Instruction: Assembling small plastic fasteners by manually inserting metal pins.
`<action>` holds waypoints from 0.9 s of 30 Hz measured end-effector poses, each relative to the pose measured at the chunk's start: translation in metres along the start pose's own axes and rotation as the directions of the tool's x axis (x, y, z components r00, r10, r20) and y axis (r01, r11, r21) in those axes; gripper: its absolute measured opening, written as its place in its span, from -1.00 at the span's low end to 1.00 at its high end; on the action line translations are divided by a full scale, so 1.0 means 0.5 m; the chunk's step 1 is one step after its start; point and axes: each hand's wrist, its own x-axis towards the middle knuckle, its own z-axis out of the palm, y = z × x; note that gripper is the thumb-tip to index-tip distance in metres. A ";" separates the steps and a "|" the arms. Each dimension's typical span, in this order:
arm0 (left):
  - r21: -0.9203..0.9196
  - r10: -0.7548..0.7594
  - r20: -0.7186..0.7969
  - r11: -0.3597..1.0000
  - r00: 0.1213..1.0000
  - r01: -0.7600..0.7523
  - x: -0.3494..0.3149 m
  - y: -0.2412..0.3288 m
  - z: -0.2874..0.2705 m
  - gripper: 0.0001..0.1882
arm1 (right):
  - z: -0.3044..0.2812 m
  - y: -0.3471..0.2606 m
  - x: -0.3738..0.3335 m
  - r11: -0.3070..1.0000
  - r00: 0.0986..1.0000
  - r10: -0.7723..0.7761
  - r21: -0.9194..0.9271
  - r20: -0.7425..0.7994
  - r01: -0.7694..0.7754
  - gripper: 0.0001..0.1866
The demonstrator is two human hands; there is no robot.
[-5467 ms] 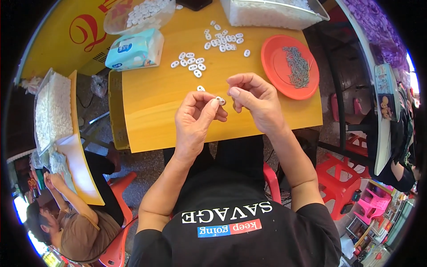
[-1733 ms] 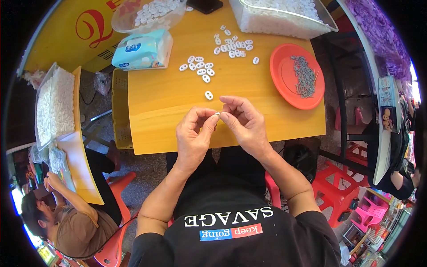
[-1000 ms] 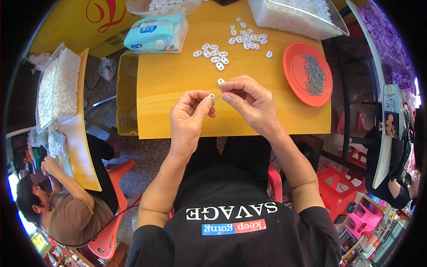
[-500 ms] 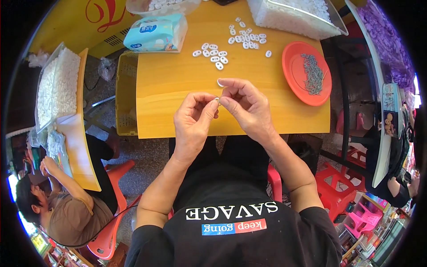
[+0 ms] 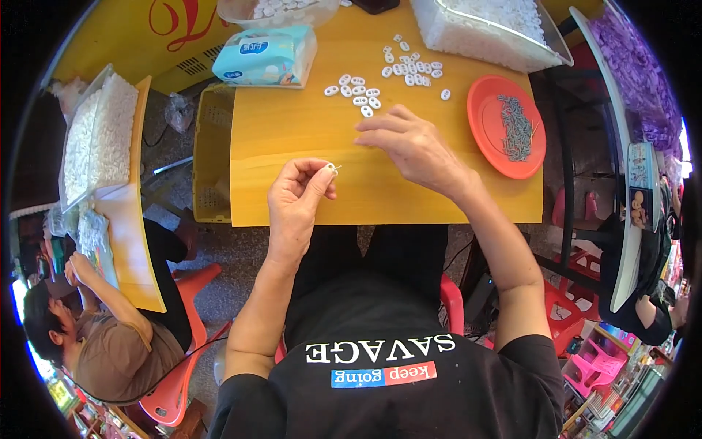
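Note:
Pinched between thumb and fingers of my left hand (image 5: pixel 296 194) is a small white oval piece (image 5: pixel 330 169), with a thin pin-like bit sticking out to its right. My right hand (image 5: pixel 413 150) is spread over the table, fingers stretched to the left and thumb mostly hidden. I see nothing held in it. Beyond its fingertips lies a group of white oval pieces (image 5: pixel 358 91), each with two dark spots. A second cluster of such pieces (image 5: pixel 413 69) lies farther back.
A red plate (image 5: pixel 482 139) of small grey metal parts stands on the right of the yellow table (image 5: pixel 270 175). At the back are a blue tissue pack (image 5: pixel 259 58) and a clear bin (image 5: pixel 490 33) of white pieces. A person (image 5: pixel 121 333) sits at the left.
My hands have come apart. The left, still pinching the small piece, has moved slightly left; the right has moved up and right, its fingers straightening. The white piece at its fingertips no longer shows.

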 end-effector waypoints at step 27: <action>-0.038 0.086 0.025 0.996 0.996 -0.085 0.004 0.041 0.087 -0.87 | 0.007 -0.119 -0.036 0.129 0.685 0.718 0.942 0.125 -0.308 -0.77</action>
